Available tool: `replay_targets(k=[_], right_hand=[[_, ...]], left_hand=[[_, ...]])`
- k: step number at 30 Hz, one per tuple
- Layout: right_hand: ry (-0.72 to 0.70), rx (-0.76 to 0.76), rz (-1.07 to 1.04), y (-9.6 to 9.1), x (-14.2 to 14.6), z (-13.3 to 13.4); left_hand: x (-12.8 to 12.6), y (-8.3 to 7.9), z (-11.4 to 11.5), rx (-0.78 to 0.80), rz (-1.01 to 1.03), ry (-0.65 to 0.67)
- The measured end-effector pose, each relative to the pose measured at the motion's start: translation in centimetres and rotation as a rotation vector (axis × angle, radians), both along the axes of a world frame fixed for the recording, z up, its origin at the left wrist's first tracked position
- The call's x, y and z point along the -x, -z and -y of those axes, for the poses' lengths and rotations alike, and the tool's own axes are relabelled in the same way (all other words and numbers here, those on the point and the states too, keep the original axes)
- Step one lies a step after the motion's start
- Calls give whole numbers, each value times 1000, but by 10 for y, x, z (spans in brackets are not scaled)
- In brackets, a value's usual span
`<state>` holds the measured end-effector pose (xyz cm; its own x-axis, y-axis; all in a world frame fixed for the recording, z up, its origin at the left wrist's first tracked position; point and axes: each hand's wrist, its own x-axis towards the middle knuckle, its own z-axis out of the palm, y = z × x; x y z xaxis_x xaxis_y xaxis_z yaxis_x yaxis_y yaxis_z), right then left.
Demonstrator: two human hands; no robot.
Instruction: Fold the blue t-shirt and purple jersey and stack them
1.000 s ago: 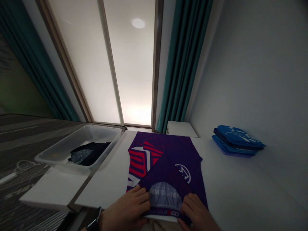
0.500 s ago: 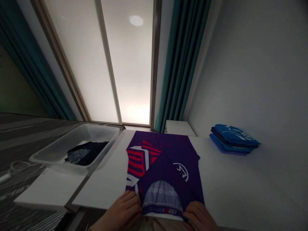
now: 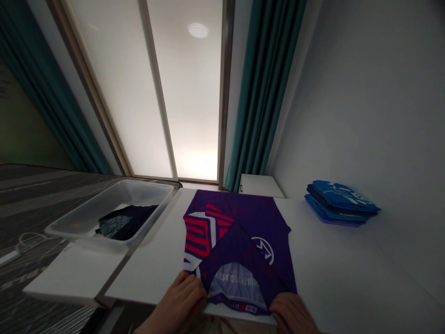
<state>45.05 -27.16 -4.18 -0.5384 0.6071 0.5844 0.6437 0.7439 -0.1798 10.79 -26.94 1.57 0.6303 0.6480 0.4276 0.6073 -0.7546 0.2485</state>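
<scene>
A purple jersey (image 3: 250, 227) with a red and white striped patch and a white emblem lies flat on the white table (image 3: 347, 278), partly folded so a triangular flap points away from me. My left hand (image 3: 182, 301) pinches the jersey's near left edge. My right hand (image 3: 292, 313) grips the near right corner at the table's front edge. Both hands are closed on the fabric beside the grey inside of the collar.
A clear plastic bin (image 3: 104, 213) holding dark clothing (image 3: 127, 221) sits at the left on a lower white surface. A stack of folded blue garments (image 3: 339, 202) rests at the right by the wall. Teal curtains (image 3: 264, 93) and a frosted window stand behind.
Both hands have slid back toward the table's near edge, still holding the jersey's near hem. The view shifted slightly.
</scene>
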Motion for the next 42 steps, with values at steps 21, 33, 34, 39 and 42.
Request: replay_targets(k=[21, 33, 34, 39, 42], right_hand=[[196, 540, 94, -72, 25, -162], [353, 250, 223, -39, 12, -176], [382, 227, 221, -38, 7, -172], [558, 219, 205, -20, -17, -141], [613, 237, 167, -6, -27, -123]], left_hand=[[-3, -16, -170, 63, -327, -278], [20, -16, -168, 272, -80, -476], [25, -18, -162, 306, -60, -510], [38, -16, -124, 420, 18, -539], [38, -7, -108, 475, 104, -550]])
